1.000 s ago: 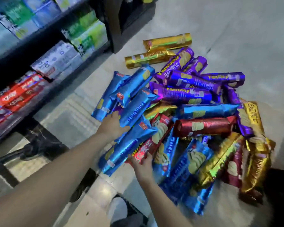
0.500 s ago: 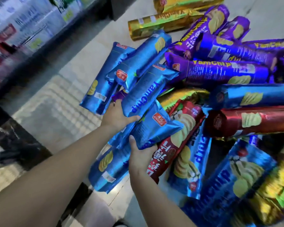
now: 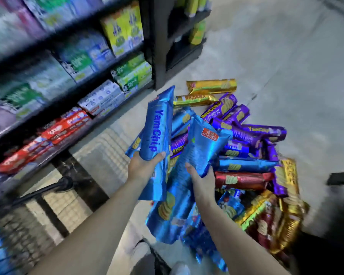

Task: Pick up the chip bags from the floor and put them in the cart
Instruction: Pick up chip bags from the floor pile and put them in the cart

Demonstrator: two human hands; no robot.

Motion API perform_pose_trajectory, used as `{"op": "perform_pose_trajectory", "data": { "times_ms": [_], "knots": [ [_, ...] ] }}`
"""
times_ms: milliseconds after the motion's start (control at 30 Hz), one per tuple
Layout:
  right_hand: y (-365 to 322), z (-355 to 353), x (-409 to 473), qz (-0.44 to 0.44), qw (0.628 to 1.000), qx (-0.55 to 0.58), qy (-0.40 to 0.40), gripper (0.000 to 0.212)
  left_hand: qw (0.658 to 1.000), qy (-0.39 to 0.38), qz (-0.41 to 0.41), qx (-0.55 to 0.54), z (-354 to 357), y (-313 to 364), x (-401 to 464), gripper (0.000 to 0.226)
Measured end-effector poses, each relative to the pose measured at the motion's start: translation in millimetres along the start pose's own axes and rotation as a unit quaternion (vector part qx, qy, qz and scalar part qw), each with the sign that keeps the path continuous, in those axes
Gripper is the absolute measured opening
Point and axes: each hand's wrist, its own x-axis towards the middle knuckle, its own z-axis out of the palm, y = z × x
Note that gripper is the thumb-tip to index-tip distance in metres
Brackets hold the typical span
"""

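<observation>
left hand [image 3: 145,165] grips upright blue yamchip bags [image 3: 157,133], right hand [image 3: 202,181] grips more blue bags [image 3: 189,175], both clear of floor pile [image 3: 252,155]. held by lower ends, prob for one swing left to cart [image 3: 18,231]. most bags on floor.

Two bare forearms in frame, no sleeves visible up to the frame edge. No watch, rings, bands or gloves on either wrist or on the left hand [image 3: 145,167] or right hand [image 3: 202,181]. Left hand's thumbnail looks short and unpainted. Bottom edge: a light, whitish shoe toe [image 3: 180,268] with dark clothing [image 3: 143,263] just left of it, probably a trouser leg; too blurred to tell more.
</observation>
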Motion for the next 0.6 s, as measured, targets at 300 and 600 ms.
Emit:
{"op": "perform_pose_trajectory", "data": {
  "times_ms": [300,600],
  "knots": [
    [-251.7,49.7,-170.8,-0.168,0.969,-0.085,-0.157,0.060,0.989,0.039,0.104,-0.093,-157.5,197.0,-190.2,0.045],
    [-316.5,196.7,-357.3,-0.230,0.893,-0.139,-0.362,0.068,0.961,0.187,0.130,-0.155,-396.0,201.8,-327.4,0.032]
  ]
}}
